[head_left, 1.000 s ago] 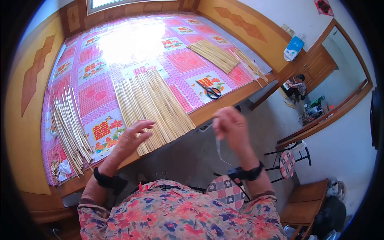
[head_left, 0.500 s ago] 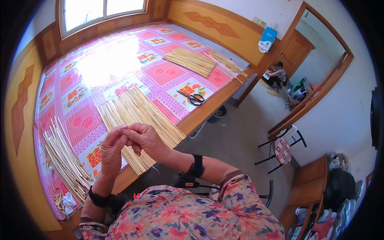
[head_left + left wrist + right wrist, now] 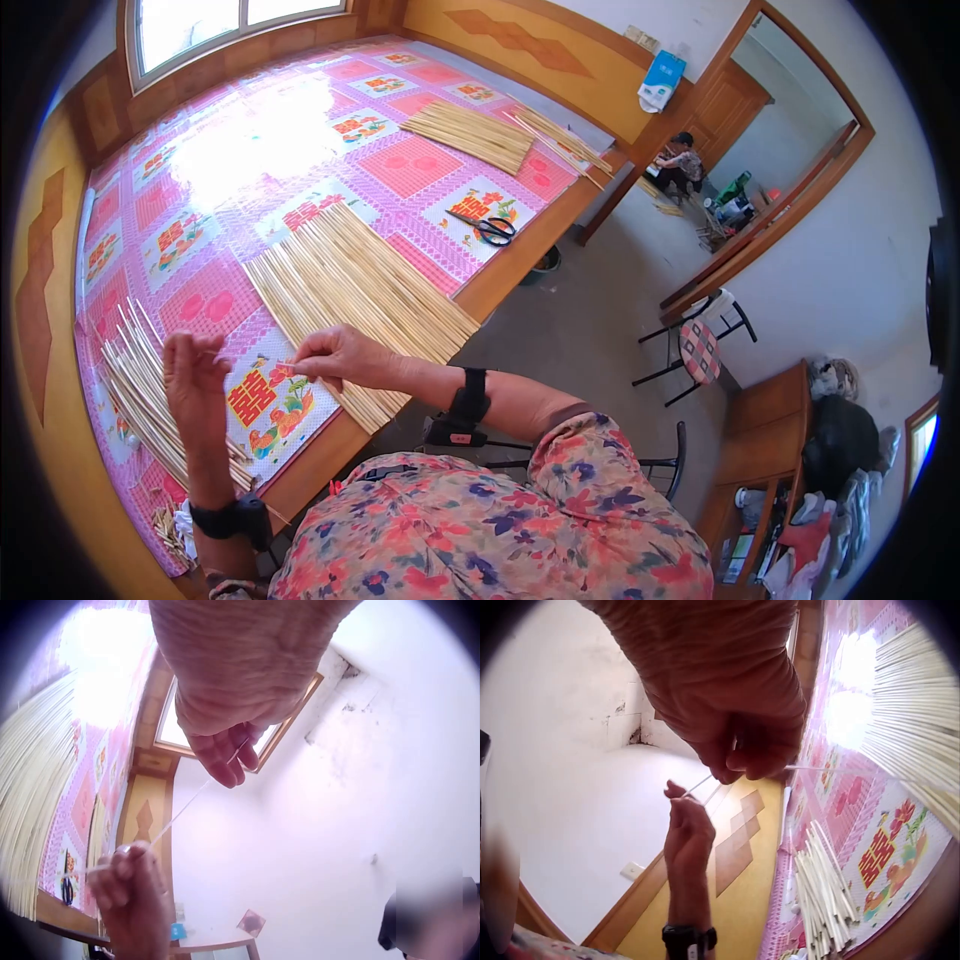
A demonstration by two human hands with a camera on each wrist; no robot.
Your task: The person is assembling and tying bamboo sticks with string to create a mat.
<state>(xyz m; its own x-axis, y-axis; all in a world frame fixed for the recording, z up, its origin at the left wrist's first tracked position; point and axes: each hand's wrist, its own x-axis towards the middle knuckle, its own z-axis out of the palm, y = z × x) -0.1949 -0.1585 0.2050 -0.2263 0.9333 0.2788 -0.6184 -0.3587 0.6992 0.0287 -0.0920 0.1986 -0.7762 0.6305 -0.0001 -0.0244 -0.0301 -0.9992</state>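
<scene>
a pink patterned cloth (image 3: 200, 290) is spread over the table, and a mat of pale straws (image 3: 350, 280) is laid at its near edge. just left of the mat, the left hand (image 3: 195, 375) and right hand (image 3: 340, 358) are raised. a thin strand (image 3: 178, 814) is stretched between them, each end pinched by curled fingertips.

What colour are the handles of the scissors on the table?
Black handles on the steel scissors; head view shows them best.
</scene>
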